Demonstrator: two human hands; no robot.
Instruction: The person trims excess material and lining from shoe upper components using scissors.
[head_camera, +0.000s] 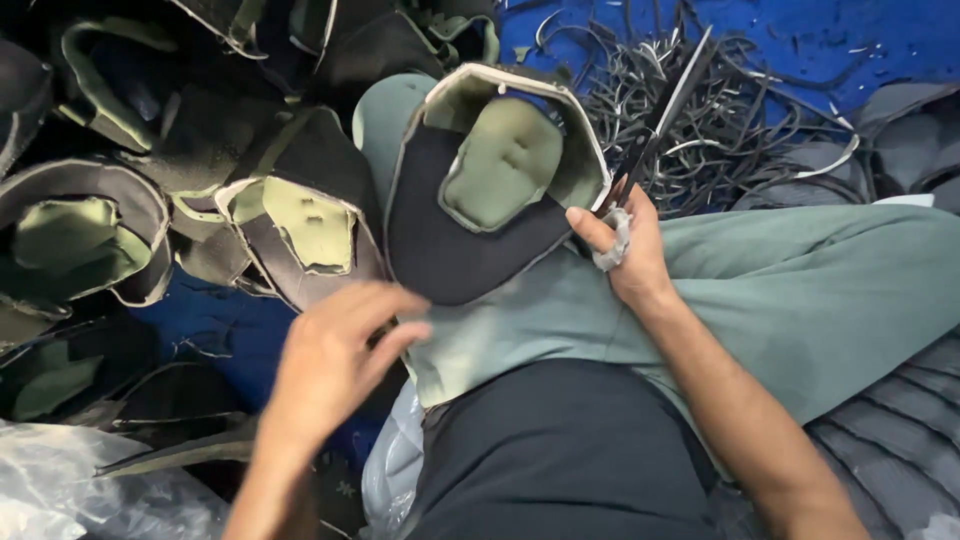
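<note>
Here the right hand (628, 250) is closed around dark scissors (655, 115) and pinches the right edge of a black and green padded piece (480, 190) lying on the knee. The left hand (335, 350), fingers loosely spread, hovers empty by the piece's lower left edge, hemmed in by a pile of like pieces (200, 180).

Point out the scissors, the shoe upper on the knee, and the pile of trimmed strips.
scissors (662, 115), head view, on the blades.
shoe upper (470, 240), head view, on its dark panel.
pile of trimmed strips (720, 130), head view, mid-heap.
</note>
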